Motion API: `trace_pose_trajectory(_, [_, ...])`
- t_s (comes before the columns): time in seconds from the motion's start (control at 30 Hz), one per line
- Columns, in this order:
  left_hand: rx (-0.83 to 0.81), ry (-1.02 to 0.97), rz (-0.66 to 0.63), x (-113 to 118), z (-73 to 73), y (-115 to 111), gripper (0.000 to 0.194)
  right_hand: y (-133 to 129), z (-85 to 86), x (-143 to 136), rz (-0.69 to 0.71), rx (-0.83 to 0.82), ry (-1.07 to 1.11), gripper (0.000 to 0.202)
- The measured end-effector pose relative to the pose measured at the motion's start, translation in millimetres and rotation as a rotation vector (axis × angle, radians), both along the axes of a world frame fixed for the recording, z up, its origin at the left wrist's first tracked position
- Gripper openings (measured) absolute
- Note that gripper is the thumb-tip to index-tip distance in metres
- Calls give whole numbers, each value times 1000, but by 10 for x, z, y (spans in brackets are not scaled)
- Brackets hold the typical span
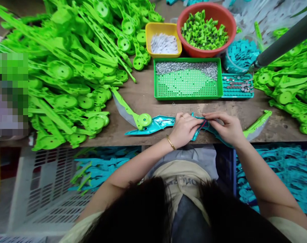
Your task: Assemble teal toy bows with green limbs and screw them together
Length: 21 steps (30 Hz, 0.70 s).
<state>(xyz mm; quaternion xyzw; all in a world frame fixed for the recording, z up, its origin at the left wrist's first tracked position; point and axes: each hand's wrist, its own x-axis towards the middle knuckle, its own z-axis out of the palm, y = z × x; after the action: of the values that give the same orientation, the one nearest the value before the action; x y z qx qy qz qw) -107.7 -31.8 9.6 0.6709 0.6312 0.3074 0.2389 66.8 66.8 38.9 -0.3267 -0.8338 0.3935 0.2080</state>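
Observation:
A blue plastic bow-shaped part [163, 122] lies along the front edge of the table, with a green curved arm [128, 109] and round green disc at its left end. Another green arm [258, 124] sticks out at its right end. My left hand [185, 128] rests on the middle of the blue part, fingers bent together and pressing on it. Close by on the right, my right hand [225, 126] has its thumb and fingertips pinched near a thin red wire or string [204, 124]; what exactly they grip is too small to tell.
Green parts [84, 67] are piled at left and right. Behind the hands are a green tray [188, 98] of small metal pieces, a blue tray [238, 95], a yellow box [165, 55], a red bowl [206, 53] and a clear tub [228, 62]. A dark pole [285, 40] slants in at right.

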Motion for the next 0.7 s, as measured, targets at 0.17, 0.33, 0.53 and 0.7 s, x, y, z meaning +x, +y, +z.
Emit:
trace_pose_trajectory(0.17, [106, 143, -29, 37, -82, -63, 34, 41, -101, -29, 51, 257, -180, 20])
trace_pose_trajectory(0.33, [145, 330, -46, 129, -76, -108, 40, 31, -198, -57, 95, 456, -287, 24])
trace_pose_trajectory(0.53, [220, 448, -73, 190, -71, -112, 37, 21, -173, -45, 125, 609, -324, 25])
trace_pose_trajectory(0.7, [373, 522, -15, 186, -130, -126, 35, -5, -147, -67, 166, 667, -389, 25])
